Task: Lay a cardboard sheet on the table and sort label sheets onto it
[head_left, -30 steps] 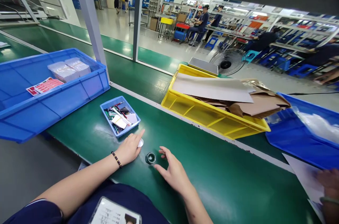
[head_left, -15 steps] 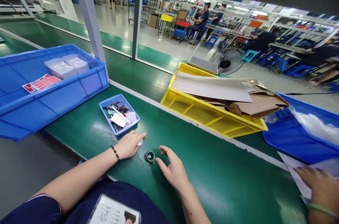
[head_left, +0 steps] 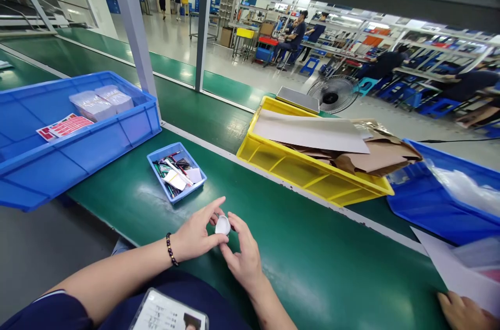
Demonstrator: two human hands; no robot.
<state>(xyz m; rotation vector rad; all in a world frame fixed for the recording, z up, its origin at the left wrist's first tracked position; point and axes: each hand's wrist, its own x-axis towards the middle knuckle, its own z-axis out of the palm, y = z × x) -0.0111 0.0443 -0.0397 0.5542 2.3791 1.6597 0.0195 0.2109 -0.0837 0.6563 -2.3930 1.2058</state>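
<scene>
A small round white piece [head_left: 222,225] is held up between my two hands over the green work surface. My left hand [head_left: 198,232], with a dark bead bracelet at the wrist, grips it from the left with thumb and fingertips, the index finger stretched out. From the right, my right hand [head_left: 245,250] touches its edge with bent fingers and thumb. The dark green nut-like ring does not show; my hands and the white piece cover the spot where it stood.
Beyond my hands stands a small blue tray [head_left: 176,173] of pens and papers. A large blue bin [head_left: 78,148] is at the left. A yellow crate [head_left: 312,179] of cardboard and another blue bin [head_left: 425,215] stand right. Another person's hand [head_left: 461,312] is near white sheets at the lower right.
My left hand has moved right and raised the white piece from the surface. My right hand has closed in on it. The other person's hand has shifted down.
</scene>
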